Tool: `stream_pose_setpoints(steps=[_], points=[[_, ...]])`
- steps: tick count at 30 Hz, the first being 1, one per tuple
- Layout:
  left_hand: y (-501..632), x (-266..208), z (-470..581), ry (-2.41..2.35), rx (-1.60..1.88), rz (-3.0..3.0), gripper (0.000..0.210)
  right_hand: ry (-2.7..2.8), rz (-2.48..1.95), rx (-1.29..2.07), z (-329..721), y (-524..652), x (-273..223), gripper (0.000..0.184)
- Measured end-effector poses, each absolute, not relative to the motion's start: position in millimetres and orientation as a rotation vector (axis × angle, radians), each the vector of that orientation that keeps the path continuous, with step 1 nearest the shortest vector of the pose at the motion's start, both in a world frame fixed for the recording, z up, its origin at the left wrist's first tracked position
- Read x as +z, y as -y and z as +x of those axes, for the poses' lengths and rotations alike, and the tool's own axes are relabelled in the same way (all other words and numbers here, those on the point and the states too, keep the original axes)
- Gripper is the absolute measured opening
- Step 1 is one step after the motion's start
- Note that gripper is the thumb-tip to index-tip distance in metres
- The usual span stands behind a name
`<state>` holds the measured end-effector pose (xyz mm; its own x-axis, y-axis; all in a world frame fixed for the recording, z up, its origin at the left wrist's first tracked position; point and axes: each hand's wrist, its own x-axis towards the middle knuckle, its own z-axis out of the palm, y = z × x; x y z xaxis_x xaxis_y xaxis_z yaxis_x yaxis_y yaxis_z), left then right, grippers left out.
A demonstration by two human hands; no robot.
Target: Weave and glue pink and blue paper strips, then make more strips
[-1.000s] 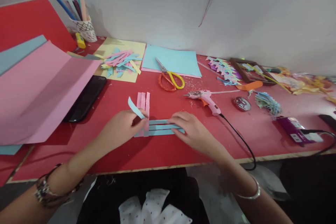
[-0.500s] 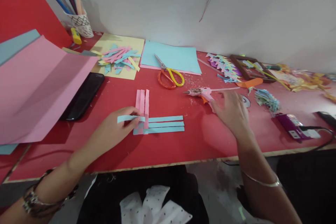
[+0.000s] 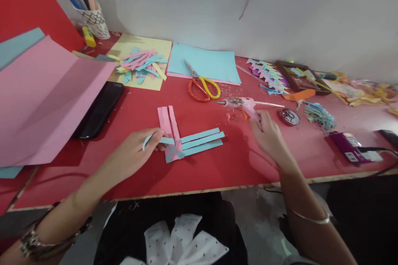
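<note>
Head view, progress: so there's a little woven mat (image 3: pixel 183 138) on the red table (image 3: pixel 217 165), with a couple of pink strips upright and three blue strips running off toward 3 o'clock. Only that left corner looks interlaced, so I'd say it's early days, lots of weaving left.

Loose end: one blue strip (image 3: pixel 152 138) is curled up off the table at the mat's 9 o'clock edge, not tucked or stuck down yet as far as I can tell.

Left hand: the left hand (image 3: pixel 137 155) comes in from 7 o'clock, palm down-ish, fingers curled, pinching that curled blue strip between thumb and fingertips. It's touching the mat's left edge.

Right hand: the right hand (image 3: pixel 269 136) reaches out toward 1 o'clock, well apart from the mat, fingers closed around the handle of the pink glue gun (image 3: pixel 242 105). The gun's body seems to rest on the table, nozzle pointing to 9 o'clock. Grip looks loose, more grabbing than lifting.

Where the stuff is: mat sits dead centre near the front edge; glue gun at its 2 o'clock.

Around it: scissors (image 3: pixel 203 87) at 12 o'clock of the mat, lying on a blue sheet (image 3: pixel 211 64); scrap strips pile (image 3: pixel 139 66) at 11 o'clock; black phone (image 3: pixel 99 109) at 9 o'clock, partly under a big pink sheet (image 3: pixel 40 99).
</note>
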<state>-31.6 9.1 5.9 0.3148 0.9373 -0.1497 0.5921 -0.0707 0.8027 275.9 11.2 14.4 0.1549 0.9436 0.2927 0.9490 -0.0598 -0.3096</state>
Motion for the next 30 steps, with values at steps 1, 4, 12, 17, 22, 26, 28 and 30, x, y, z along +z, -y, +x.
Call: stream_pose_setpoints(steps=[1, 4, 12, 17, 22, 26, 28, 30], points=[[-8.2, 5.4, -32.1, -1.383, 0.533, 1.725, 0.046, 1.820, -1.995, 0.004, 268.3, -4.3, 13.6, 0.028], [-7.3, 3.3, -33.7, -1.408, 0.544, 1.667, 0.050, 1.938, -1.888, 0.039, 245.4, 12.7, 6.3, 0.035], [-7.6, 1.9, -33.5, -1.428, 0.545, 1.662, 0.053, 2.088, -1.861, -0.040, 215.7, 23.9, -6.4, 0.047], [-7.9, -2.9, -35.0, -1.429, 0.567, 1.681, 0.052, 2.147, -1.864, -0.054, 212.9, 24.4, -6.9, 0.043], [-7.8, -3.4, -36.6, -1.421, 0.552, 1.684, 0.050, 2.193, -1.883, -0.052, 209.2, 24.7, -6.0, 0.042], [-8.3, -0.4, -34.3, -1.416, 0.549, 1.694, 0.048, 2.216, -1.901, -0.039, 207.9, 25.2, -4.7, 0.041], [-8.6, 0.9, -33.4, -1.422, 0.547, 1.697, 0.048, 2.214, -1.913, -0.042, 208.4, 25.7, -4.1, 0.041], [-8.5, 2.6, -33.1, -1.431, 0.534, 1.697, 0.047, 2.203, -1.920, -0.048, 209.5, 26.1, -3.2, 0.040]])
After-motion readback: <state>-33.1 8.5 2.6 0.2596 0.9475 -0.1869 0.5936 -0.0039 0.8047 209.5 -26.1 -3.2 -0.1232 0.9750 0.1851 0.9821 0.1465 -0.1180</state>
